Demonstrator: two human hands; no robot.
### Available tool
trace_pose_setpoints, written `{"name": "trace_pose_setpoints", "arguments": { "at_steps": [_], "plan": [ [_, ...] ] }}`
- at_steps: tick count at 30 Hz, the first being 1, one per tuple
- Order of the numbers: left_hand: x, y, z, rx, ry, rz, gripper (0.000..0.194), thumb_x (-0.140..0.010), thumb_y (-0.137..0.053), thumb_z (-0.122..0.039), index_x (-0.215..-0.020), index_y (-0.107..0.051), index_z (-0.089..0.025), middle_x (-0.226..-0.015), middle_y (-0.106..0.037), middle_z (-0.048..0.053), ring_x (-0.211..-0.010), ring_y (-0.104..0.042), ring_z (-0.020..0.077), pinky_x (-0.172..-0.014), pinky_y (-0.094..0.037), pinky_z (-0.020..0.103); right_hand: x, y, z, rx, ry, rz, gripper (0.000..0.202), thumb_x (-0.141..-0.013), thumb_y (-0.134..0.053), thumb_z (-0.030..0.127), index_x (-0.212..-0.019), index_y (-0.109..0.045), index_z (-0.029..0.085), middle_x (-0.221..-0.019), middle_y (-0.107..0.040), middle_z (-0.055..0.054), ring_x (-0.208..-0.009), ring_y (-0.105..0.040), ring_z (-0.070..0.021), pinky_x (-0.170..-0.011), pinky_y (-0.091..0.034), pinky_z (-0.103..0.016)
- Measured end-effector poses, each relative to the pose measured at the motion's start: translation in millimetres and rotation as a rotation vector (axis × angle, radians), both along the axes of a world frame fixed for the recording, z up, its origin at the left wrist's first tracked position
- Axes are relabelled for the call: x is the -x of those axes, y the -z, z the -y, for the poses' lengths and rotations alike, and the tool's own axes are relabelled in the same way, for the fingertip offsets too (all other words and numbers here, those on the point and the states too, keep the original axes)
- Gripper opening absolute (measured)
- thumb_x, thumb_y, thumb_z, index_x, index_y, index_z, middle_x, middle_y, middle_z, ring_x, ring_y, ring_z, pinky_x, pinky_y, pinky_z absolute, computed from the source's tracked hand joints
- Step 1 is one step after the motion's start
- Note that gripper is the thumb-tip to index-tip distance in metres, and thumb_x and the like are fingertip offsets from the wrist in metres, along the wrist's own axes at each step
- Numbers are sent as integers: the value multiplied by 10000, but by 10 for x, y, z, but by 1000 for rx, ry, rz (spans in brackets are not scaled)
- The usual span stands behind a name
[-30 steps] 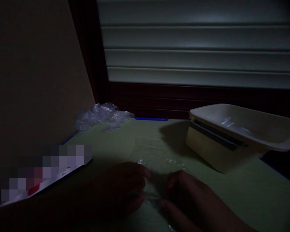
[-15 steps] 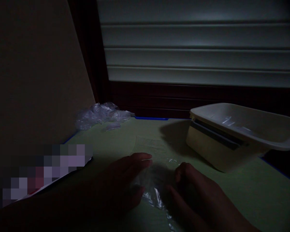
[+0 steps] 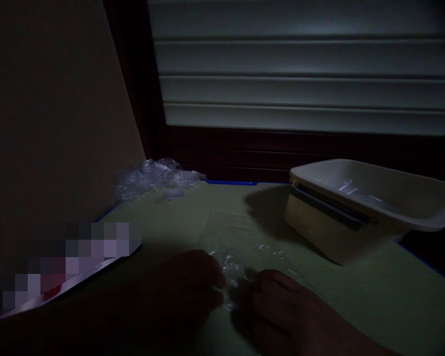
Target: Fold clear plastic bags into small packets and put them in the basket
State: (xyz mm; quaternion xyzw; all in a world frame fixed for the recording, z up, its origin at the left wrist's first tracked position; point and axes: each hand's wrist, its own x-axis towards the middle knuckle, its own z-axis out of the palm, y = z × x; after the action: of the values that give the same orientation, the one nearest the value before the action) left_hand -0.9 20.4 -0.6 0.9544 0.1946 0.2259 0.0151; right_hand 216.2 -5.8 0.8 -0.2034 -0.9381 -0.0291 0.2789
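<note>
A clear plastic bag [image 3: 232, 269] lies on the green tabletop, its near part crumpled and shiny and its far part spread flat. My left hand [image 3: 193, 284] is closed at the bag's left side, thumb and fingertips pinching the crumpled film. From the right, my right hand [image 3: 282, 306] curls its fingers down onto the near part of the bag. Its fingertips are partly hidden in dark shadow. Both hands are low over the table, a small gap of wrinkled film between them.
A cream plastic bin [image 3: 319, 227] with clear film inside stands at the right. Crumpled clear plastic [image 3: 152, 178] is heaped at the back left corner. A pixelated flat item with a white edge [image 3: 96, 264] lies at the left. Behind the green table [image 3: 385, 287] is a slatted shutter [image 3: 300, 89].
Both hands have gone from fingers apart to fingers closed on the bag. The film between them has bunched up, and its near end no longer trails toward me.
</note>
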Motion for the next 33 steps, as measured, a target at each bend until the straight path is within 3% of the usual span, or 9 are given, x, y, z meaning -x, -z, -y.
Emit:
{"name": "trace_pose_setpoints", "arguments": {
  "at_steps": [5,8,13,17,21,26,30,33],
  "plan": [
    [-6,-14,-65,83,148,25,178,-806,-369,-110,-889,-512,-177,-918,-597,63,-840,-540,183,-767,-454,342,-12,-39,19,83,51,53,242,-883,-438,115,-731,-622,152,-679,-620,-11,-660,-534,-129,-649,-427,-250],
    [-8,-43,-55,65,121,22,190,-797,-372,-85,-869,-522,-175,-906,-603,69,-833,-545,185,-753,-461,330,-16,-46,25,73,55,48,233,-873,-448,99,-722,-617,154,-680,-615,-13,-659,-532,-128,-630,-418,-241],
    [-16,-41,-41,30,59,9,166,-805,-391,-79,-844,-518,-178,-913,-617,53,-844,-566,171,-785,-461,296,-59,-38,22,119,29,113,159,-852,-478,129,-899,-628,149,-747,-628,-48,-706,-548,-162,-643,-435,-265],
    [1,3,-58,11,59,46,181,-805,-391,-71,-896,-506,-176,-959,-606,57,-907,-561,169,-821,-452,284,-106,-73,3,236,227,96,191,-761,-492,78,-845,-639,168,-764,-627,-66,-692,-557,-172,-613,-452,-268],
    [15,18,-48,-6,33,73,220,-788,-389,-46,-945,-474,-175,-1004,-586,65,-960,-540,176,-847,-442,292,-124,-114,-36,273,410,152,292,-679,-483,41,-891,-647,156,-908,-648,-106,-826,-589,-224,-735,-478,-360],
    [14,24,-36,-97,-86,98,248,-805,-366,-55,-1002,-454,-177,-1008,-591,75,-993,-523,194,-873,-433,334,-86,-128,-39,343,336,168,407,-654,-464,23,-1004,-635,140,-1033,-643,-113,-945,-580,-233,-833,-469,-369],
    [11,-4,-22,-138,-52,93,303,-785,-373,-53,-1059,-434,-166,-1076,-559,93,-1017,-507,208,-873,-435,345,-81,-154,4,360,299,109,407,-713,-452,62,-1088,-596,127,-1138,-591,-124,-1026,-530,-237,-875,-443,-371],
    [-4,-37,-9,-115,7,86,275,-770,-359,-52,-1007,-443,-162,-1011,-568,83,-916,-539,196,-810,-452,326,-90,-190,40,382,240,62,314,-704,-469,92,-978,-613,142,-1024,-601,-113,-939,-530,-227,-810,-460,-356]
  ]
}}
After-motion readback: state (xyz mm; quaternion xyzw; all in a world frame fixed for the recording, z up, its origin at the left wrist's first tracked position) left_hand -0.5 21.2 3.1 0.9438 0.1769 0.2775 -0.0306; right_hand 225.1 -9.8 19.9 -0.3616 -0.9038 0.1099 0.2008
